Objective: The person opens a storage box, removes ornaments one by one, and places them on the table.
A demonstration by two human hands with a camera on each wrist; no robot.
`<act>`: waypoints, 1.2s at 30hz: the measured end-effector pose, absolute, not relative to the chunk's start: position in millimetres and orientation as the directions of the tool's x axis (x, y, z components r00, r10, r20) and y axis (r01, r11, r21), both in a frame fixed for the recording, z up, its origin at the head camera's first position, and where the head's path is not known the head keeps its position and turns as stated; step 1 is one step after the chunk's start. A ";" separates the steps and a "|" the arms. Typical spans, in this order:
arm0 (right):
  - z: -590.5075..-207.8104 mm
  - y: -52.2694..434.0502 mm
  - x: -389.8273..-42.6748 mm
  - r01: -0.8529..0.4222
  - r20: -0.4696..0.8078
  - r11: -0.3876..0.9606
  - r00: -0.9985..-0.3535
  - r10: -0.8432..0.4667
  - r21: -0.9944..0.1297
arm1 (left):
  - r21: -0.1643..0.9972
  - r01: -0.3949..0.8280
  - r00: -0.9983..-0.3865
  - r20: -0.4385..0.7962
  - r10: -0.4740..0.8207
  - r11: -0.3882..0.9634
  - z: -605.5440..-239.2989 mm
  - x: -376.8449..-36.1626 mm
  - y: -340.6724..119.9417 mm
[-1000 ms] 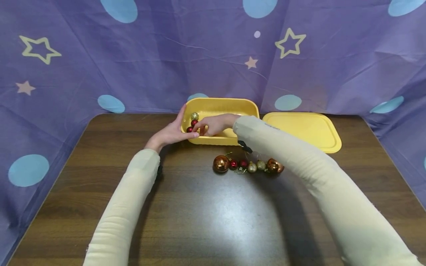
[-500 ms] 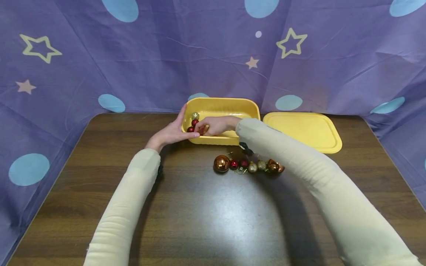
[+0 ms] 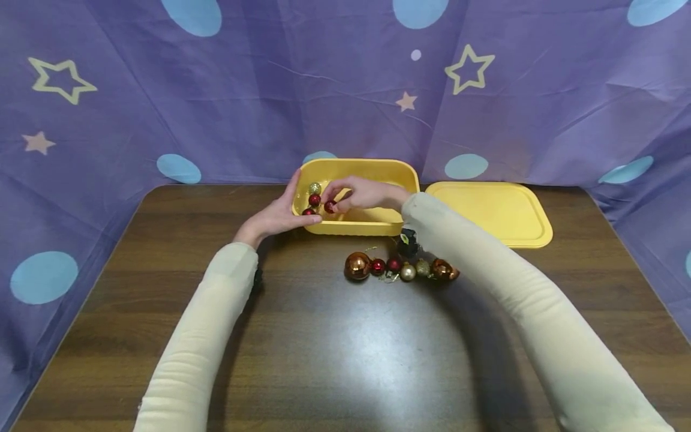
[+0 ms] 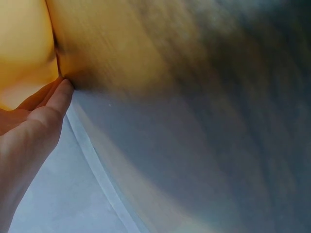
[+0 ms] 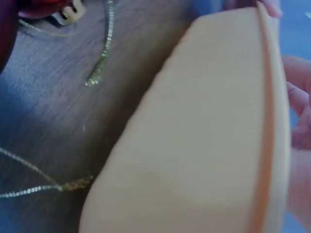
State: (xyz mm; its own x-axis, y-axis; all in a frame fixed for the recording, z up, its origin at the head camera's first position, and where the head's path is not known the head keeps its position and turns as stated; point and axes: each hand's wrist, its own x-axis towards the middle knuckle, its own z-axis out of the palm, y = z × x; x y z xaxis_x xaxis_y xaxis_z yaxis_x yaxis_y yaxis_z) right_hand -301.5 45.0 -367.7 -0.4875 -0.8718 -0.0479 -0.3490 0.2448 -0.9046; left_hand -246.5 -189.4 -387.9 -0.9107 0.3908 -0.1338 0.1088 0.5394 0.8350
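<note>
A yellow container (image 3: pixel 372 163) stands open at the table's far middle. My left hand (image 3: pixel 278 217) rests against its left end, fingers flat on the side wall and thumb along the front; the left wrist view shows the fingers (image 4: pixel 46 109) on the yellow wall (image 4: pixel 24 48). My right hand (image 3: pixel 358 195) reaches into the container from the right and pinches a small red bauble (image 3: pixel 329 207) at its fingertips. A gold glitter bauble (image 3: pixel 315 188) and two red baubles (image 3: pixel 315 200) lie in the left end beside it.
A row of baubles lies on the brown table (image 3: pixel 345 348) in front of the container, from a large copper one (image 3: pixel 357 266) to another copper one (image 3: pixel 444 270). The yellow lid (image 3: pixel 488 213) lies flat to the right. Gold hanging threads (image 5: pixel 99 63) lie by the container wall (image 5: pixel 204 136). Purple cloth surrounds the table.
My right hand has lifted a little and drawn back to the right inside the container, and the red bauble at its fingertips now shows. The left hand has stayed put.
</note>
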 end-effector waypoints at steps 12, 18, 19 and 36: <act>-373.5 77.3 -305.9 -0.207 -0.009 0.209 -0.690 -0.724 -0.956 | 0.840 0.134 -0.907 -0.109 0.407 0.525 -391.8 -250.1 -190.0; -373.3 86.3 -303.9 -0.190 0.007 0.214 -0.763 -0.646 -0.958 | 0.842 0.140 -0.907 -0.102 0.408 0.521 -390.0 -251.4 -190.4; -372.9 87.7 -303.1 -0.176 0.005 0.203 -0.768 -0.641 -0.963 | 0.841 0.140 -0.907 -0.103 0.407 0.523 -389.7 -251.4 -190.4; -343.8 129.1 -268.0 -0.183 -0.012 0.252 -0.787 -0.616 -0.950 | 0.822 0.124 -0.912 -0.126 0.390 0.555 -393.6 -251.7 -192.8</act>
